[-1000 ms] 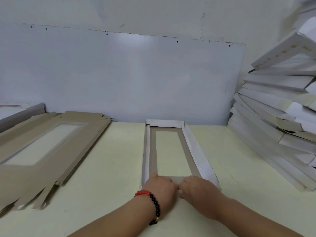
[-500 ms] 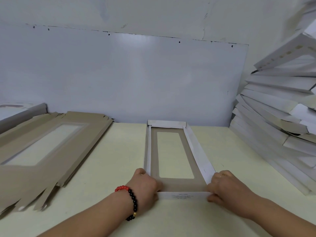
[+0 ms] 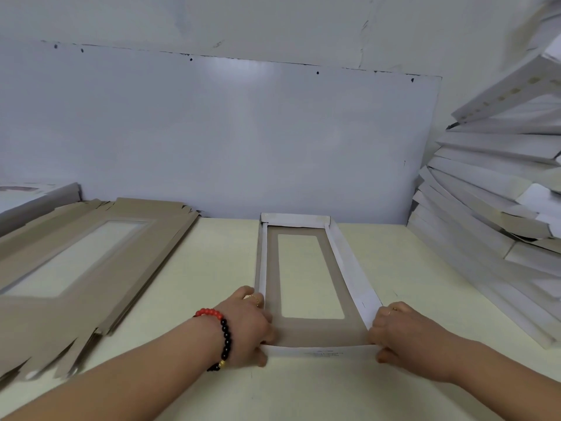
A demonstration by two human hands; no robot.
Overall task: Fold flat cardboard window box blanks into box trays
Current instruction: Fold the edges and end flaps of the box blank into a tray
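Note:
A long window box tray (image 3: 321, 332) lies lengthwise in the middle of the pale yellow table (image 3: 212, 268), brown inside, white on its raised walls, with a rectangular window cut in its floor. My left hand (image 3: 249, 325), a red and black bead bracelet on its wrist, grips the tray's near left corner. My right hand (image 3: 403, 332) grips the near right corner. Between them the near end wall stands folded up, white with faint print.
A stack of flat brown window blanks (image 3: 79, 268) lies on the left of the table. Folded white trays (image 3: 491, 226) are piled high on the right against the wall. A grey panel (image 3: 243, 141) backs the table.
My hands moved apart from the middle of the near end to its two corners. The near end wall has come up from flat to folded.

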